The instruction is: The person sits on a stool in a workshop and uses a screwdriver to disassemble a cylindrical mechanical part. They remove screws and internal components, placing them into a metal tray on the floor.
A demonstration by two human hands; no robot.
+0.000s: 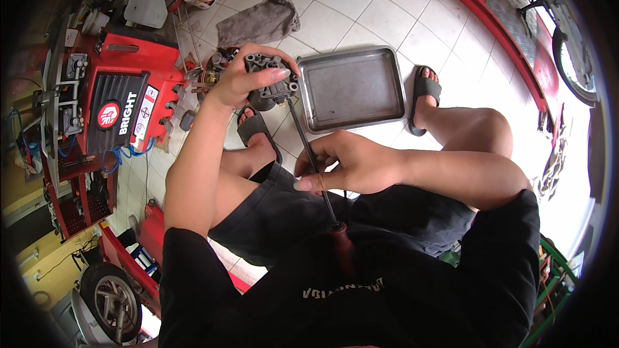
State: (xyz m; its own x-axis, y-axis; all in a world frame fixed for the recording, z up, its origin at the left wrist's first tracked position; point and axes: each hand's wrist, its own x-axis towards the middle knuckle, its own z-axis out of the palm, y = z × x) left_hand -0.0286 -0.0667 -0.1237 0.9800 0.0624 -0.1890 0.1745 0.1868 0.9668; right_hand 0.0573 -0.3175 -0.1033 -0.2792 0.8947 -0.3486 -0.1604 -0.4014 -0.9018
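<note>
Long screwdriver (pixel 304 132) set to a grey cast-metal part (pixel 278 96), seemingly mid-work on one of its fasteners.

Left hand (pixel 248 79) wraps the part, up over the floor (pixel 351 26), just beside the metal tray (pixel 351 87); right hand (pixel 354 162) narrow, thumb and fingers about the screwdriver shaft, red handle (pixel 342 248) back toward the shirt (pixel 400 277). Tip reaches the part's near side; whether it is seated, cannot tell. Step reads as turning or lining up; the next move likely calls for a firm left hold, shaft kept in line, steady twist.

Black T-shirt (pixel 412 270), dark shorts (pixel 274 216), dark slides (pixel 429 90)
</note>
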